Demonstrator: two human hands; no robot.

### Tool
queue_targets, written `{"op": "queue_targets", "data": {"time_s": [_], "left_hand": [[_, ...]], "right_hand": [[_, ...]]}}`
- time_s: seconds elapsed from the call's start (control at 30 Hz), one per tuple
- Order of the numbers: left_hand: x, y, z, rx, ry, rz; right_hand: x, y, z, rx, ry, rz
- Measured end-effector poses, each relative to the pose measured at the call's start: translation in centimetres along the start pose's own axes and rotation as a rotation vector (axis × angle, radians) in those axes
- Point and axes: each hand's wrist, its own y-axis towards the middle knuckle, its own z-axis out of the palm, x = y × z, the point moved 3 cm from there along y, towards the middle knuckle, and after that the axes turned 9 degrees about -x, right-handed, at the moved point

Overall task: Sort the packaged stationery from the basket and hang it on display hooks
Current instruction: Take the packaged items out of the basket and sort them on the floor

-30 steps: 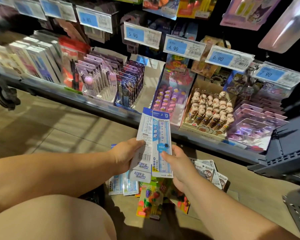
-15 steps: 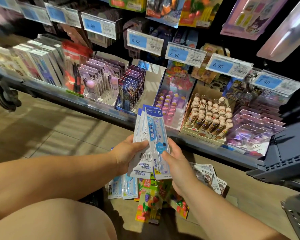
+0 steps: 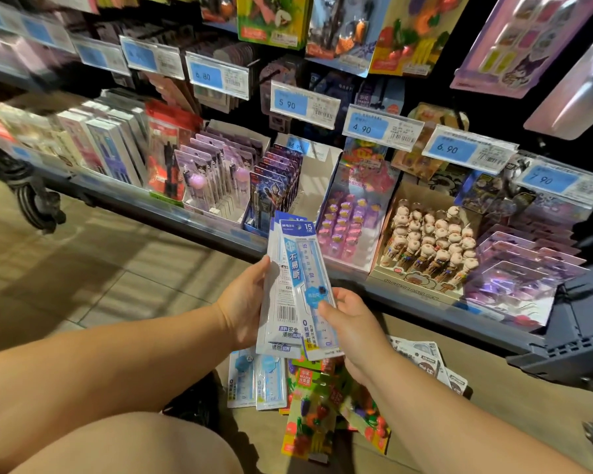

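In the head view, a stack of packaged blue rulers (image 3: pixel 297 285) is being held upright before the lower shelf (image 3: pixel 124 196), gripped at its left edge by the left hand (image 3: pixel 243 302) and pinched by the right hand (image 3: pixel 351 323), seemingly to be squared for hanging.

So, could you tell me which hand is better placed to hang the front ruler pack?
Probably the right hand: it pinches the front ruler pack, while the left hand grips the stack behind.
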Motion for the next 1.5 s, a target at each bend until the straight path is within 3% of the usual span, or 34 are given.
{"op": "queue_targets", "data": {"time_s": [0.33,0.6,0.87,1.0,1.17,1.3,1.4,1.5], "left_hand": [[-2.7,0.0,-0.8,0.023,0.099,0.061],[-0.4,1.5,-4.3,-0.219,0.099,0.172],[0.8,1.7,-6.3,-0.274,0.096,0.219],[1.0,1.7,-6.9,-0.418,0.134,0.265],[3.0,1.9,-8.7,-0.565,0.271,0.14],[3.4,2.9,-9.4,-0.662,0.356,0.097],[3.1,3.8,-9.7,-0.689,0.546,0.073],[3.6,3.8,-10.8,-0.658,0.782,-0.049]], "right_hand": [[1.7,0.5,2.1,0.034,-0.112,-0.012],[0.2,0.7,2.5,0.0,-0.173,-0.002],[-1.1,0.8,1.6,-0.117,-0.274,-0.03],[-2.4,0.8,1.0,-0.174,-0.338,0.008],[-6.3,0.2,0.4,-0.219,-0.477,0.144],[-7.0,0.5,1.3,-0.159,-0.574,0.115],[-7.0,0.8,2.4,0.03,-0.609,0.199],[-7.2,1.0,2.0,0.142,-0.895,0.244]]}}
